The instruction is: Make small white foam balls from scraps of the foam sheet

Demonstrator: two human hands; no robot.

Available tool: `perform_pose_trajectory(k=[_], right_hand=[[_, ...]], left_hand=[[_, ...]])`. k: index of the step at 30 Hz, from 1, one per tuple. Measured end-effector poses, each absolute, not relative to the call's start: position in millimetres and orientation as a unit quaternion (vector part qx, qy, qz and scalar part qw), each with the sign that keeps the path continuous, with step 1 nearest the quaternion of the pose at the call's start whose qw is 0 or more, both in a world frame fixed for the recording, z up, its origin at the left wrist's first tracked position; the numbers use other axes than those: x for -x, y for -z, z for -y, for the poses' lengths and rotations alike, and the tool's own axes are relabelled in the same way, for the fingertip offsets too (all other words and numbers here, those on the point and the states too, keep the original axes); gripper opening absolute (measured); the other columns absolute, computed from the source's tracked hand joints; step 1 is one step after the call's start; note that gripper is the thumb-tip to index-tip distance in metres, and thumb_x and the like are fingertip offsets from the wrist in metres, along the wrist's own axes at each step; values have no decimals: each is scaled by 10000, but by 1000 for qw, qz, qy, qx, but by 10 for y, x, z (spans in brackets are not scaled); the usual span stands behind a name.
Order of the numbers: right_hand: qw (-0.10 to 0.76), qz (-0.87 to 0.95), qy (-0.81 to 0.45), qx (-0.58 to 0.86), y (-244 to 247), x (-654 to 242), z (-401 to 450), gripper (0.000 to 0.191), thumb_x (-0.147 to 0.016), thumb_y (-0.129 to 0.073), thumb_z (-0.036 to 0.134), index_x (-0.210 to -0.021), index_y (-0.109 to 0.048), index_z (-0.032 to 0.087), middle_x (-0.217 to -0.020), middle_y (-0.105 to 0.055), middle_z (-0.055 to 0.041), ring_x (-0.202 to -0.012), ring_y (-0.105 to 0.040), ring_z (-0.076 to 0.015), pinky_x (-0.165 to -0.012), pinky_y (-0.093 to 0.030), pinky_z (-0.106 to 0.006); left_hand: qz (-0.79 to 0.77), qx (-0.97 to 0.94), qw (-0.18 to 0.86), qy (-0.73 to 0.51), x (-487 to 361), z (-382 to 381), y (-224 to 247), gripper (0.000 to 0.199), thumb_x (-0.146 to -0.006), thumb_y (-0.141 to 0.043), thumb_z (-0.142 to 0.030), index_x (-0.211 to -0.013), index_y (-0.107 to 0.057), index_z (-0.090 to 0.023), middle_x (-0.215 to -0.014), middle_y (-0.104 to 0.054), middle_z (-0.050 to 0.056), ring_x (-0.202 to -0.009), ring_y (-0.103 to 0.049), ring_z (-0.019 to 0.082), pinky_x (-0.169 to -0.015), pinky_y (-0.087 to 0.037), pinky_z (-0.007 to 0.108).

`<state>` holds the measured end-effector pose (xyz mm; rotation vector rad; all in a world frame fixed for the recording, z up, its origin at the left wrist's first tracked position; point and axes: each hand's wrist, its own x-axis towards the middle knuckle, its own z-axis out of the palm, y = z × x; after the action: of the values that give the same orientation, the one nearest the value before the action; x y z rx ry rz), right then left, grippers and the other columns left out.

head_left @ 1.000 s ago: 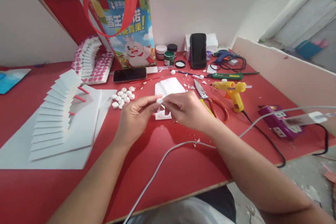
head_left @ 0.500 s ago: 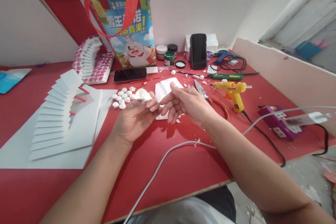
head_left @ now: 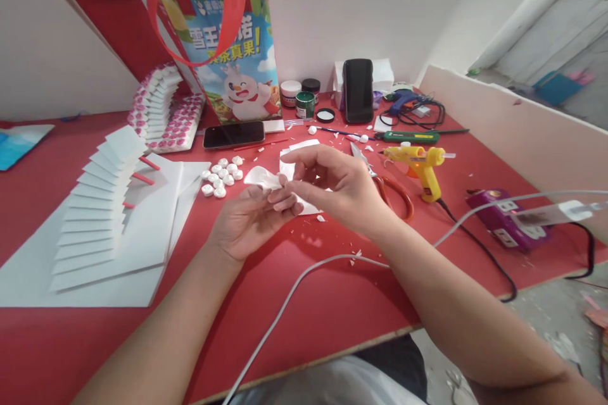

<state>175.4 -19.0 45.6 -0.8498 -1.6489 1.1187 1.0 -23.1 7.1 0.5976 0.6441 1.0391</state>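
My left hand (head_left: 251, 218), palm up, is closed on a thin, curved white piece (head_left: 262, 177) that looks like paper or soft sheet. Its wide end sticks out to the left past the fingertips. From the right, my right hand (head_left: 337, 186) reaches over with thumb and fingers pinched at the narrow end of the same piece. The exact grip is partly hidden behind the fingers. Just left of the piece lie several small white rolled pieces (head_left: 224, 173). White sheets (head_left: 311, 204) rest on the table beneath my right hand.
A fanned white stepped model (head_left: 90, 221) stands left. At right are orange-handled scissors (head_left: 401, 199), a yellow glue gun (head_left: 422, 168), a purple box (head_left: 506, 218) and a grey cable (head_left: 304, 288) crossing the front. Behind are a phone (head_left: 234, 135), a gift bag (head_left: 237, 44) and a green jar (head_left: 305, 104).
My right hand has turned and moved its fingers in from beside the left fingertips to pinch the white piece. The piece has tilted, showing more of its curved face.
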Motion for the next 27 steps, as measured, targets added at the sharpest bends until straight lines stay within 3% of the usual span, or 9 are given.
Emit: perform_pose_trajectory(k=[4,10,14,21,27], right_hand=[[418,763,-358,340,-420,-1754,184,245,-843,-640,156,-1086,-618,181,-1024,-586,-40,-725,-541,-89,-653,-496,-232],[397,789,-284,373,-394,-1752,159,147,-792,-563,80,-906,-573,172,-944,-559,-21,-715,-519,-93,-661,-442,-242],[395,788,-246,403,-346,-1734,143,137,-736,-584,111,-829,-518,188,-838,-539,4,-694,-482,-109,-644,-392,-248],[405,737,-203,501,-270,-1689,130,172,-785,-575,180,-691,-433,204,-620,-440,46,-579,-379,-97,-571,-298,-244],[409,736,-248,479,-353,-1752,128,191,-869,-576,247,-697,-531,181,-628,-534,19,-562,-457,-89,-552,-362,-227]], left_hand=[[-329,-268,777,-464,-13,223,-42,230,-689,-784,-180,-616,-566,-184,-678,-491,-10,-639,-504,110,-825,-556,363],[-336,-300,774,-446,-21,203,-39,165,-681,-803,-208,-625,-652,-172,-685,-551,9,-668,-533,119,-777,-545,317],[-338,-351,749,-449,-45,205,-39,127,-699,-811,-232,-716,-707,-162,-703,-585,19,-687,-538,131,-751,-521,304],[-360,-407,681,-491,-101,226,-2,163,-823,-738,-302,-909,-733,-164,-749,-592,10,-772,-565,137,-867,-480,314],[-409,-480,604,-488,-46,221,-3,226,-844,-703,-350,-998,-719,-184,-801,-637,25,-784,-585,155,-800,-487,299]])
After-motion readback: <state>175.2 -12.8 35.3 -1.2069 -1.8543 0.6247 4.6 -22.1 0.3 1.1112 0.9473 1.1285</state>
